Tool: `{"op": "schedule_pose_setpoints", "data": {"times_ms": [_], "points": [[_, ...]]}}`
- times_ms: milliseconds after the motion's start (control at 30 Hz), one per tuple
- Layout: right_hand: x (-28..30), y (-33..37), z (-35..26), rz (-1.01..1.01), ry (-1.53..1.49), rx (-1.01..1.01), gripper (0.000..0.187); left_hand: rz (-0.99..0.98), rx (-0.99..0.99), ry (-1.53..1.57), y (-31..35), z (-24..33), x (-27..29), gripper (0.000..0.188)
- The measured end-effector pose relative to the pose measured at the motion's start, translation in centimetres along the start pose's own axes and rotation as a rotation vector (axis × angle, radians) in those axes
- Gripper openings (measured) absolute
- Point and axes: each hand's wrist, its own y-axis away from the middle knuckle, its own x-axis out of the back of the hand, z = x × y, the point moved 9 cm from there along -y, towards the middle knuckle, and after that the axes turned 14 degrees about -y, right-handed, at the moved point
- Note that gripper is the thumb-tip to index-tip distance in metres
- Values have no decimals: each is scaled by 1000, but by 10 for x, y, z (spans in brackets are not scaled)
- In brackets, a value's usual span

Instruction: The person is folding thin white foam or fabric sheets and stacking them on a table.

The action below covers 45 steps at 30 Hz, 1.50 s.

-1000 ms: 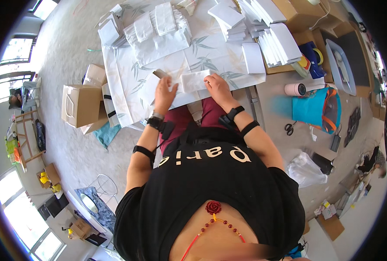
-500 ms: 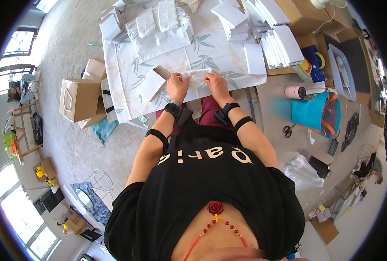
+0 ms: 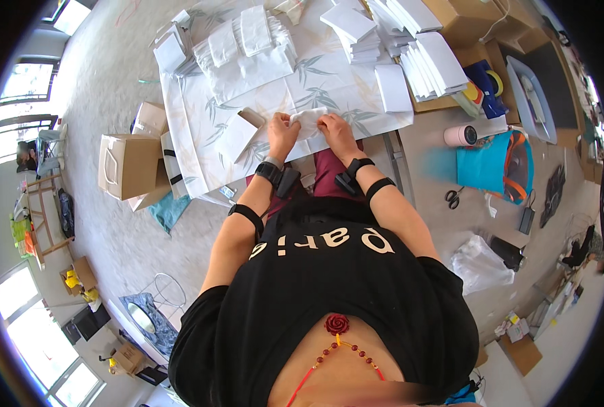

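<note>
Concrete floor spreads left of the worktop, with a carton beside it. Next comes a white box, one end open and brown inside; a second ago the left hand was at it, and now that hand has moved right, its thumb and fingertips pinched on the left end of a thin white sheet. Lying flat earlier, the sheet now looks shorter and bunched between the hands. The right hand has stayed on its right end, fingers closed over it. So handling seems to have become two-handed, leaving the box aside. Farther right stand white stacks
</note>
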Motion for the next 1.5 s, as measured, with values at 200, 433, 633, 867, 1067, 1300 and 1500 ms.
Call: {"op": "schedule_pose_setpoints", "data": {"times_ms": [200,433,633,867,1067,1300,1500], "points": [[-4,-5,-1,-9,-54,0,11,-329,357,792,5,-26,-22,28],[21,5,29,211,-248,-182,66,-534,142,761,8,26,6,27],[-7,-9,-11,-104,-1052,-461,70,-611,-27,766,13,66,75,28],[-37,-15,-2,-289,-1288,-678,40,-700,335,1096,13,0,34,26],[-28,-50,24,-174,-322,-289,34,-585,356,1169,0,-24,-23,26],[-11,-72,-18,-64,-304,-258,26,-23,-53,968,-30,27,68,22],[-18,-53,4,50,-321,-32,24,-19,-6,840,-13,-11,17,17]]}}
